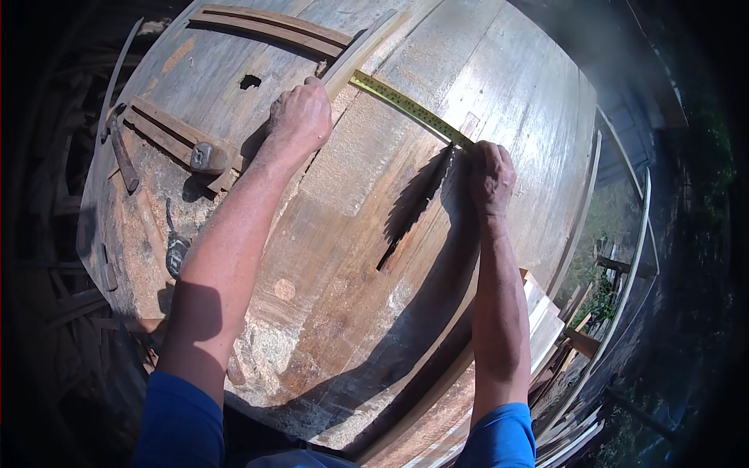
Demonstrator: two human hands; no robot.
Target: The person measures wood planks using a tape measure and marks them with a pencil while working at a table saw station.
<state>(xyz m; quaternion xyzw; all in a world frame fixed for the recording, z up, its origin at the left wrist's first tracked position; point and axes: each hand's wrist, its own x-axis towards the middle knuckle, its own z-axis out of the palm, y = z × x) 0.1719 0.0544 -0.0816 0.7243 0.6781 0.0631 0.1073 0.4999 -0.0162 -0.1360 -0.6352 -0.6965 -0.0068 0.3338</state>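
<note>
My left hand (300, 117) is closed at the near end of a long wooden strip (360, 53) lying across the boards; its palm side is hidden. From the strip's right edge a yellow tape measure blade (409, 105) stretches to my right hand (493, 178), whose fingers are closed round its other end. Just left of that hand, a toothed saw blade (450, 165) stands up edge-on from a slot in the wooden table (328, 226). Its jagged shadow falls on the boards to the left.
Narrow wooden strips (269, 30) lie at the far left. Nearer are a hammer (125, 156), a blocky metal hammer head (209, 158) and a small dark object (178, 253). Sawdust (265, 351) covers parts of the table. Stacked boards (538, 312) stand at the right edge.
</note>
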